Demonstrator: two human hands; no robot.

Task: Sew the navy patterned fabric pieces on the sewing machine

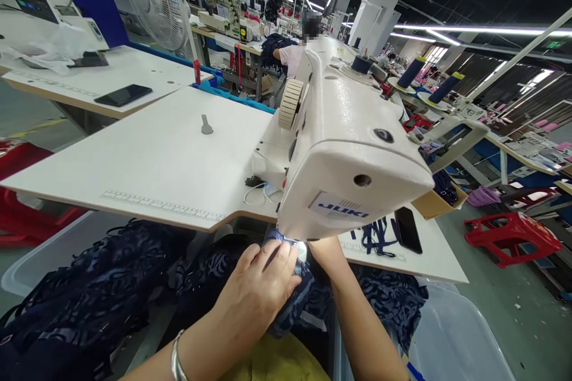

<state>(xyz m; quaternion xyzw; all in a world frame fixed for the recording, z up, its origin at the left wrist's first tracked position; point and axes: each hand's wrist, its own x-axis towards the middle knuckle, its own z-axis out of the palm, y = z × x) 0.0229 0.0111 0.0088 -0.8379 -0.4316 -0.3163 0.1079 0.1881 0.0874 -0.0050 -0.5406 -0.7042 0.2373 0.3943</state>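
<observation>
A white sewing machine (353, 184) marked JUKI fills the middle of the view, its head end towards me. Just below it, my left hand (263, 274) grips a piece of dark blue patterned fabric (292, 309), fingers curled over it close to the needle area. The machine head covers the fingers of my right hand (325, 250), so what they hold cannot be seen. Beneath the table edge lie heaps of the same kind of navy patterned fabric (107, 274), in my lap area and to both sides.
Left of the machine, the white tabletop (156, 155) bears a small grey metal piece (206, 125). Navy strips (378, 237) and a phone (408, 230) lie on the right. Another phone (124, 95) rests farther left. A red stool (512, 238) stands on the floor; a co-worker (292, 56) sits ahead.
</observation>
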